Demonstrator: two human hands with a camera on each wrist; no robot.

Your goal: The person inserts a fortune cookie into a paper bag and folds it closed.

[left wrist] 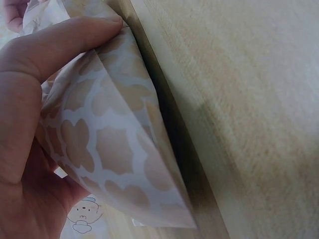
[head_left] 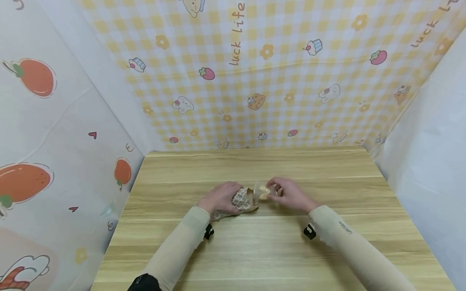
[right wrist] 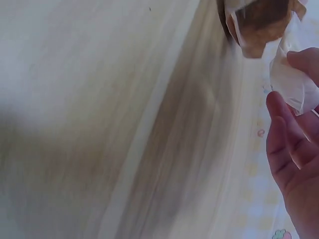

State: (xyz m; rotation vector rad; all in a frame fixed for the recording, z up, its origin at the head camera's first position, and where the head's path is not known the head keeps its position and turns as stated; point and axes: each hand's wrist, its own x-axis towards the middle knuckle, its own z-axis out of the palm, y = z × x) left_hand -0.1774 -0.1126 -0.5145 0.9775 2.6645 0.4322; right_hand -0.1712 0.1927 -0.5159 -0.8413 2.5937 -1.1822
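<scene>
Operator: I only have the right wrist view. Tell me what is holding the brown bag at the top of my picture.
Observer: The left hand grips the bag.
Operator: I can see the packet myself. Describe the bag's outside.
Observer: Its print, clearest in the left wrist view, is tan patches parted by pale lines.
Operator: Read me any words on the backdrop.
Observer: The head view shows "luck life".

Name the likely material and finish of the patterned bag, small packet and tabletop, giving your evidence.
Patterned bag: probably paper, fairly smooth; straight creases, brown inside.
Small packet: perhaps thin plastic or waxy paper, partly see-through; whitish and crinkled.
Tabletop: wood or wood-look laminate, softly shiny; striped grain, pale reflections.
</scene>
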